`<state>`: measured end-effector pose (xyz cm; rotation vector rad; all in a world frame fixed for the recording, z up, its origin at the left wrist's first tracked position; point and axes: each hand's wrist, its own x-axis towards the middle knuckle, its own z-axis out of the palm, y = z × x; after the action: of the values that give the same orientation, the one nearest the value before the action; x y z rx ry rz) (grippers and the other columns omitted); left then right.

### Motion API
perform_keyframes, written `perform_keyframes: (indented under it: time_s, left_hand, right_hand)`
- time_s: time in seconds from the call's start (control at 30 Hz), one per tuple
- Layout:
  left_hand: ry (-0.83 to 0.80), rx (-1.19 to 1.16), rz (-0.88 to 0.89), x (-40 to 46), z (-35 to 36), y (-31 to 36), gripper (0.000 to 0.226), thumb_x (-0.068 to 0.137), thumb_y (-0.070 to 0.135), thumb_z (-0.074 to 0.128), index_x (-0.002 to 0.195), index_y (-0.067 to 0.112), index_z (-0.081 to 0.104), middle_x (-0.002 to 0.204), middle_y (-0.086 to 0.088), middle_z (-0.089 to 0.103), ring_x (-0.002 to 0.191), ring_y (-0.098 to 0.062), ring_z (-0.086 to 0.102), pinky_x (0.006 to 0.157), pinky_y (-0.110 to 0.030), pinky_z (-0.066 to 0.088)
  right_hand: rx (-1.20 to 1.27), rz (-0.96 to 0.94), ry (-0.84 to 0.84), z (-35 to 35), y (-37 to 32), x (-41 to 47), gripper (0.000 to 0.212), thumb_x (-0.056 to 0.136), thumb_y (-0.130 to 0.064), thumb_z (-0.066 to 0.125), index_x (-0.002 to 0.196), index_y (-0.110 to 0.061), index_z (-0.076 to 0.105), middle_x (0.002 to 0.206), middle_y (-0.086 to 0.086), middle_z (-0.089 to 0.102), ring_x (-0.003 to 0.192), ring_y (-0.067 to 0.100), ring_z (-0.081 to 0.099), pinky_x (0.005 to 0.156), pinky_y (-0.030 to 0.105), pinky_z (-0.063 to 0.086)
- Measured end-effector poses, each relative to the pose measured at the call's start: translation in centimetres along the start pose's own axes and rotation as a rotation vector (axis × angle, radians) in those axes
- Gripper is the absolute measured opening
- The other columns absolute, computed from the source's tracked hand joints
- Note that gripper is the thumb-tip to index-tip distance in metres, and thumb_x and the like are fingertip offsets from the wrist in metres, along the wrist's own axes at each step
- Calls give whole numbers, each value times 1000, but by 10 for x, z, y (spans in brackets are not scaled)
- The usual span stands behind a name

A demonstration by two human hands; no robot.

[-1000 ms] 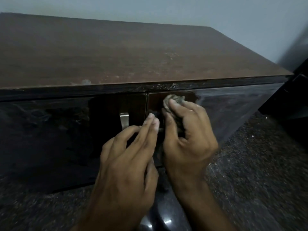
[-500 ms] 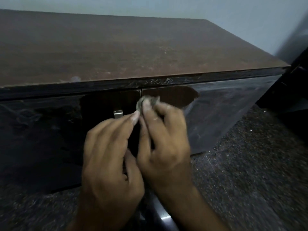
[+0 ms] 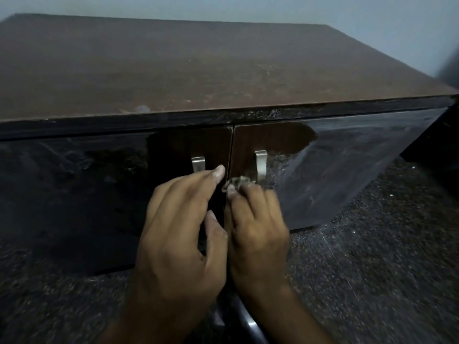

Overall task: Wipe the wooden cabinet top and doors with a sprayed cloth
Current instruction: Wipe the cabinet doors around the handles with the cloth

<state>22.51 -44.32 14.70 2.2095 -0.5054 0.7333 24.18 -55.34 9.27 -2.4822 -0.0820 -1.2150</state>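
The low wooden cabinet has a dusty brown top and two glossy dark doors. My right hand grips a small crumpled grey cloth and presses it on the right door beside the door gap, just below the right metal handle. My left hand reaches toward the left door with fingers extended, its fingertips at the door's right edge next to the left handle. A wiped patch shows brown around both handles.
Dark speckled stone floor lies in front of and right of the cabinet. A pale wall stands behind it. A dark piece of furniture abuts the cabinet's right end. White dust streaks the front edge of the top.
My right hand has dragged the cloth down from near the top of the right door to below its handle. Both handles are now uncovered. My left hand stays at the left door's edge.
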Motion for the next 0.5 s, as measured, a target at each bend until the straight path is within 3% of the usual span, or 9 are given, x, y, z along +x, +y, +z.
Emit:
perform_keyframes:
  time_s: [0.1,0.23,0.4,0.5]
  left_hand:
    - [-58,-79,-16,-3,0,1,46,85,0,59,130,4,61,127,1,61,116,-13,59,97,-27,48]
    - [-102,-83,4,-7,-1,4,48,82,-4,58,129,2,61,130,-1,61,121,-9,57,103,-18,41]
    - [-146,-77,-23,-14,-9,-1,50,83,1,58,133,5,58,129,2,61,118,-13,58,95,-28,49]
    - [-203,-79,-38,-16,-14,-2,52,85,7,58,137,10,55,131,7,59,122,-12,55,96,-27,48]
  right_hand:
    - [36,51,35,5,-1,-6,16,85,0,79,100,1,76,102,12,73,79,25,65,65,29,50]
    - [85,51,204,4,-6,10,8,92,-1,72,97,2,77,101,14,75,81,25,69,74,27,53]
    - [87,23,75,23,13,-28,20,87,4,75,107,4,75,107,19,73,87,29,72,76,34,60]
    - [162,58,106,26,18,-33,16,89,4,73,105,5,75,104,20,73,91,30,72,82,36,59]
